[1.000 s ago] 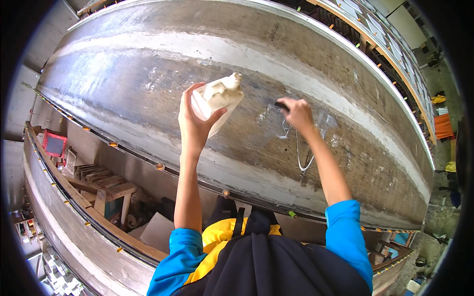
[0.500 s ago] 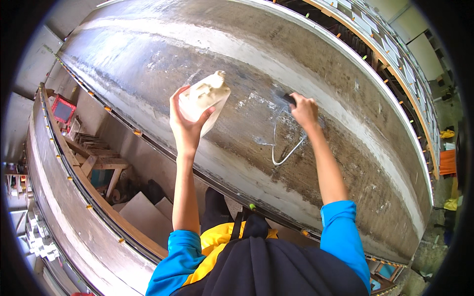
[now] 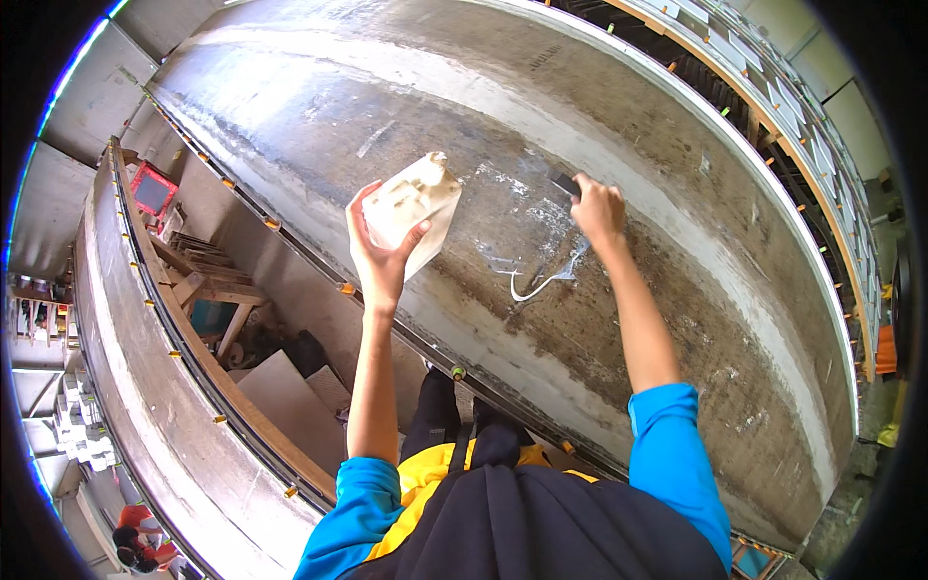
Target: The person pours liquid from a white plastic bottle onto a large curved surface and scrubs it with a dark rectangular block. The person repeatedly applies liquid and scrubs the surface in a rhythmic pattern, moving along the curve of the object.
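Well, the left hand grips a pale jug over a long brown table. The right hand pinches a dark tool, too small to name, near a curvy white line.

Jug: above worktable — left of block
Block: farther from worktable's near edge than trail
Trail: on worktable
Wooden stand: left — beyond that near edge

Wooden stand, red-framed panel, grey floor
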Motion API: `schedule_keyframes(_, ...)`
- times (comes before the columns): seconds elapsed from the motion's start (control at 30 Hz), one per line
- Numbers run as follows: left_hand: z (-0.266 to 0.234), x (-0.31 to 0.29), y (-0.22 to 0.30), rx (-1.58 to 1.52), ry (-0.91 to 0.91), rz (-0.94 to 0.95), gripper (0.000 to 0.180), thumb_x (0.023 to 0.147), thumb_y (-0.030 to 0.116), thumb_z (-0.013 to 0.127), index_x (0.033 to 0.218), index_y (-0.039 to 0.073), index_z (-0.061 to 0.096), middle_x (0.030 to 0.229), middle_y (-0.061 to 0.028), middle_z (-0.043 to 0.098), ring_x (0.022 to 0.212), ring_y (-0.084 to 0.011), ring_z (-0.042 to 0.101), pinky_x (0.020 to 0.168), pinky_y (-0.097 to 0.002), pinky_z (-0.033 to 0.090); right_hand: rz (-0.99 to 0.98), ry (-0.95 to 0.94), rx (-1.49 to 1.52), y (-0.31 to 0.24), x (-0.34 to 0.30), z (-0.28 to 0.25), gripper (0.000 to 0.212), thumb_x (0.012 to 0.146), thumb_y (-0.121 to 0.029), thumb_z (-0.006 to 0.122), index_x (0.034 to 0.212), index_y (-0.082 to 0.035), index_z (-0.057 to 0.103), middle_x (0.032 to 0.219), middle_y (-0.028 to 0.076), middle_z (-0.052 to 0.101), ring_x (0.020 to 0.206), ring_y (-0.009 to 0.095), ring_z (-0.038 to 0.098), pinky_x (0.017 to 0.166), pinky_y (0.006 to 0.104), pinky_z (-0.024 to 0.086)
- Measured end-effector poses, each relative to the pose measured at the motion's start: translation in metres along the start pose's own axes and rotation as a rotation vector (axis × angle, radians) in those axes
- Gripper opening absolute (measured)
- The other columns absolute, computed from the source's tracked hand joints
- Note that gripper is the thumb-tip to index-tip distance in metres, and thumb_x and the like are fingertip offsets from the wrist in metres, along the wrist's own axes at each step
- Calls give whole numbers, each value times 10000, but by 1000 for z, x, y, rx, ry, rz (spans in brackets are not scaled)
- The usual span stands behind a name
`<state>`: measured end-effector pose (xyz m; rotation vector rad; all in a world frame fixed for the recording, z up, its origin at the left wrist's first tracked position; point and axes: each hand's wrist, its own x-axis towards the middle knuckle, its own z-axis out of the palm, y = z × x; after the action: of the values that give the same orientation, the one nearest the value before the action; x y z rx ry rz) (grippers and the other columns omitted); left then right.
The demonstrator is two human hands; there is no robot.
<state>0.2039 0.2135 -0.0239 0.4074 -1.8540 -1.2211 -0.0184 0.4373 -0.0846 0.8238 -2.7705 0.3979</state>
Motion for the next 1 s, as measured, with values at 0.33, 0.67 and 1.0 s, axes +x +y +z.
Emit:
schedule_keyframes(0.33, -22, -2, -29, -189, 232, -70, 784, 630, 148, 827, 1260, 38, 375, 1186, -114, 466, 1120, -220, 451, 987, -363, 343, -439, -96, 233, -110, -53, -19, 282, 714, 25, 580, 961, -94, 643, 800, 100, 673, 745, 203, 648, 765, 349, 455)
schedule_keyframes(0.67, -59, 9, -34, -131, 339, -58, 800, 627, 119, 823, 1276, 39, 362, 1186, -107, 455, 1115, -215, 449, 985, -357, 341, -737, -34, 222, -146, -93, 3, 315, 633, 24, 614, 920, -96, 666, 826, 75, 683, 730, 175, 638, 763, 353, 462)
schedule_keyframes(1.0, -60, 20, -35, -37, 308, -30, 764, 655, 31, 779, 1281, 26, 341, 1191, -110, 447, 1118, -209, 454, 982, -349, 356, -706, 13, 212, -185, -8, 53, 235, 683, 24, 592, 904, -55, 611, 782, 112, 666, 698, 221, 637, 776, 347, 438)
